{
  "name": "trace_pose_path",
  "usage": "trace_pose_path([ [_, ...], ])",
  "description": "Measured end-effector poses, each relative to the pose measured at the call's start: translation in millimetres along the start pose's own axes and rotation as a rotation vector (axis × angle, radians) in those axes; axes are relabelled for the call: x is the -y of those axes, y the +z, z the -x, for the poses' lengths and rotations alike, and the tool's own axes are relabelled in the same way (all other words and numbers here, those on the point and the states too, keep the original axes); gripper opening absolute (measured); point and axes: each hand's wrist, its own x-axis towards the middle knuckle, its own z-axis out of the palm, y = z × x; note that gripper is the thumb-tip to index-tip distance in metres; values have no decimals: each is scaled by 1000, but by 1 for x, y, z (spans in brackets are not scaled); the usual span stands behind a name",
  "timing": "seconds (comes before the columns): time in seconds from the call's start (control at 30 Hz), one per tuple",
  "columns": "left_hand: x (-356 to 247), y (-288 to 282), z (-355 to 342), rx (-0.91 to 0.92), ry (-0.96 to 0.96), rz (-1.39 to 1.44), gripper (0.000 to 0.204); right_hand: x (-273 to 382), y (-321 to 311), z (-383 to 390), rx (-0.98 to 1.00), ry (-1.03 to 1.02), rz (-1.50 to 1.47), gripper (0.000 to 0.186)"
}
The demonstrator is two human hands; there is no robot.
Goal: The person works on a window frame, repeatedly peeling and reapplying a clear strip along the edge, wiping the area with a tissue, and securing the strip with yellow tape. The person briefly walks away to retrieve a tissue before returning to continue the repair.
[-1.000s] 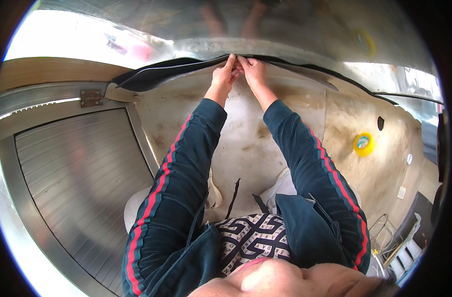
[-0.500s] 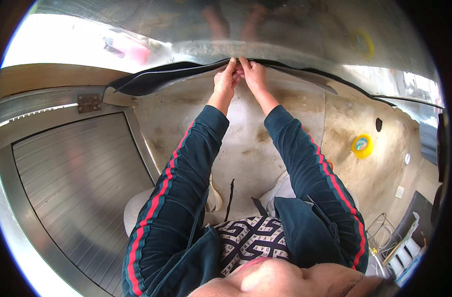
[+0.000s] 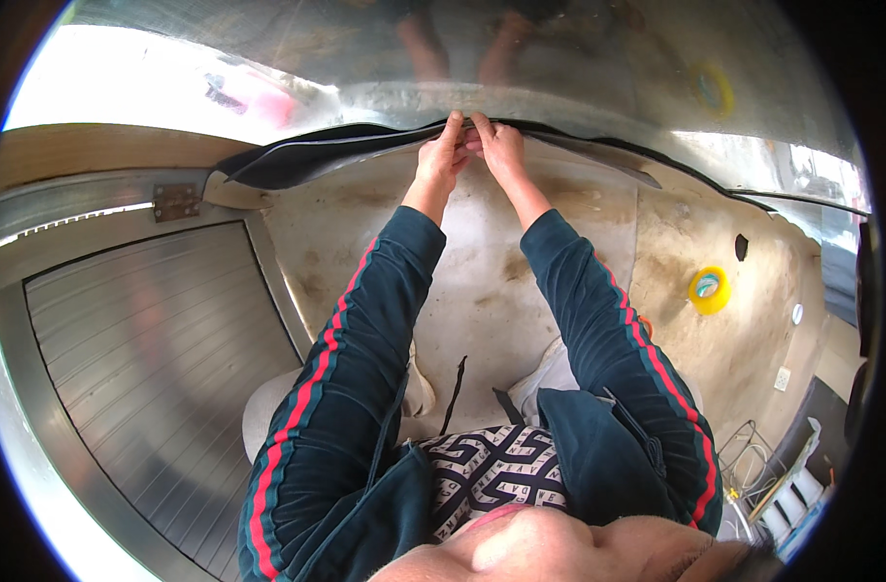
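A flap (image 3: 297, 167) runs out either side of the left hand (image 3: 440, 157) and right hand (image 3: 502, 150), a panel (image 3: 559, 63) beyond them, a door (image 3: 162, 330) leftward, a tape roll (image 3: 722, 294) on the floor (image 3: 676, 262) rightward

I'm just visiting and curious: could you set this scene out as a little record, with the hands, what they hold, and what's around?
Left hand: pinching the edge of the black sheet, thumb up
Right hand: beside the left, pinching the same edge
Sleeves: dark green, red stripe
Beyond the hands: shiny metal surface, dimly reflecting the forearms
Left side: slatted metal panel, hinge near its upper corner
Right side: yellow tape roll, black scrap
Between the feet: thin black strip
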Motion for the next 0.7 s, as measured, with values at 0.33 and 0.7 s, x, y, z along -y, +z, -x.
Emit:
trace_pose_path([
  [0.33, -6, -6, 0, 161, -44, 122, 58, 33, -26, 8, 450, 111, 125, 52],
  [0.7, -7, -29, -9, 331, -162, 341, 44, 75, -23, 28, 152, -403, 91, 23],
])
